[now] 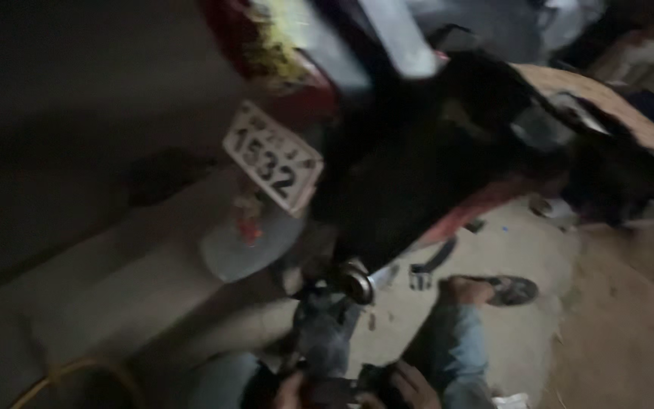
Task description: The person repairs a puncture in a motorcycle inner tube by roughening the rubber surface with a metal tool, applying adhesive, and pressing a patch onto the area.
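- Both hands, left hand (291, 390) and right hand (412, 385), low by the motorcycle (418, 151) wheel hub (353, 282).
- Fingers too blurred; can't tell their grip.
- Wrench (431, 265) lies untouched on the floor (516, 242).

Probably roadside repair spot: motorcycle (418, 151), wrench (429, 266) on concrete.

Down on the ground, a pale concrete floor (509, 250) carries everything here, giving way to browner dirt on the right. A motorcycle (418, 167) stands on it, tilted across the view. A dark spanner-like tool (431, 265) lies flat on the concrete beside a sandalled foot (493, 289). A yellow hose (70, 373) curls at lower left. All heavily blurred.
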